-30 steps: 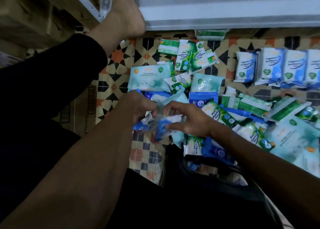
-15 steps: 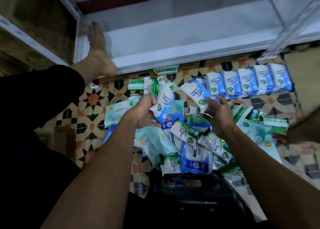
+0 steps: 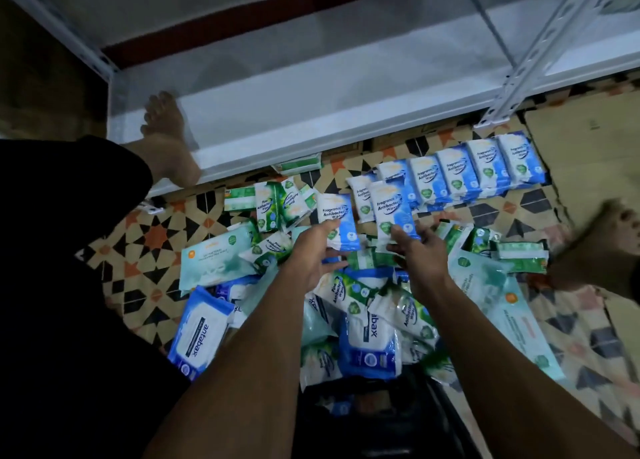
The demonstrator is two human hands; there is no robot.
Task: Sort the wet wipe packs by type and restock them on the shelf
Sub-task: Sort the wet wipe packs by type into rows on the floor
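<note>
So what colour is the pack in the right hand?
Blue and white pack, seen best in the head view.

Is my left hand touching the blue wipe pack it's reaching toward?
Touching. The head view shows the left hand with its thumb laid over the lower corner of the blue wipe pack, pinching it from below.

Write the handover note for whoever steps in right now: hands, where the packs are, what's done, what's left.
Left hand: holds one blue Fragrance Free pack by its lower end.
Right hand: holds a second blue pack the same way.
Both are raised toward the blue row lined up on the floor in front of the shelf.
Done: blue row started; a few green Pine packs grouped left of it.
Left: the mixed pile below the hands is unsorted, and I can see no packs on the shelf.
</note>
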